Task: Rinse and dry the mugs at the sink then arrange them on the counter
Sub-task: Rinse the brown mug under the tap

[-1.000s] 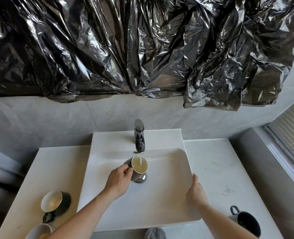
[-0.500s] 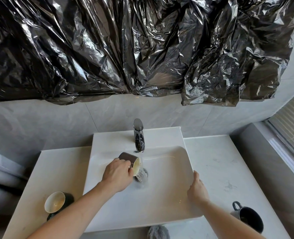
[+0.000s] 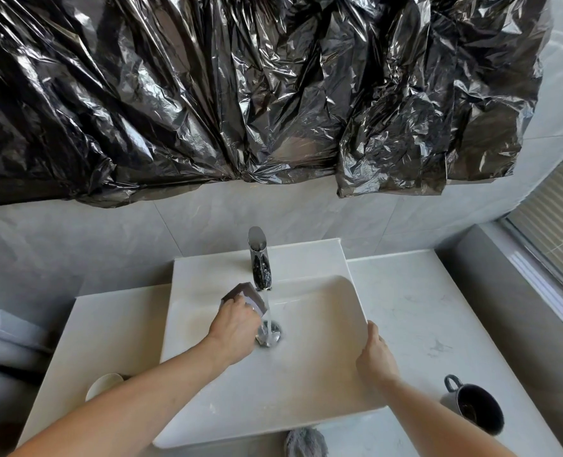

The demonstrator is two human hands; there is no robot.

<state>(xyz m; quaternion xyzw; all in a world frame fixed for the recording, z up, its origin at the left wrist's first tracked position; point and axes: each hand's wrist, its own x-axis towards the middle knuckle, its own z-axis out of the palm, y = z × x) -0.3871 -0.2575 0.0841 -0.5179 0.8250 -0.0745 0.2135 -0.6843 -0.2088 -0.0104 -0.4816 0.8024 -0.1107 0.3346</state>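
From the head camera, a white rectangular sink [image 3: 306, 384] sits proud of a pale marbled counter [image 3: 405, 301], and everything else is placed from that basin. Behind the sink, a chrome faucet [image 3: 258, 255] stands on the basin's back ledge, and a stream of water [image 3: 268, 311] runs from it down onto the chrome drain [image 3: 270, 334] in the basin floor. Above the sink, crinkled black plastic sheeting [image 3: 240, 94] covers the upper wall, with grey wall tiles [image 3: 207, 222] showing between it and the basin. To the right of the sink, past the counter, is a grey ledge and a window with blinds [image 3: 557, 225].

Over the middle of the sink, the left hand [image 3: 233, 328] grips a grey mug [image 3: 247, 296], fingers curled round its body, holding it tipped mouth-down just left of the water stream. The right hand [image 3: 377, 354] rests on the sink's right rim, thumb over the edge and fingers wrapped on the outer side.

On the counter to the sink's right front stands a dark mug [image 3: 474, 407], upright, handle toward the wall. To the sink's left front, a cream-lined mug [image 3: 103, 384] shows partly behind the left forearm. At the sink's front edge lies a grey fluffy cloth [image 3: 304, 441].
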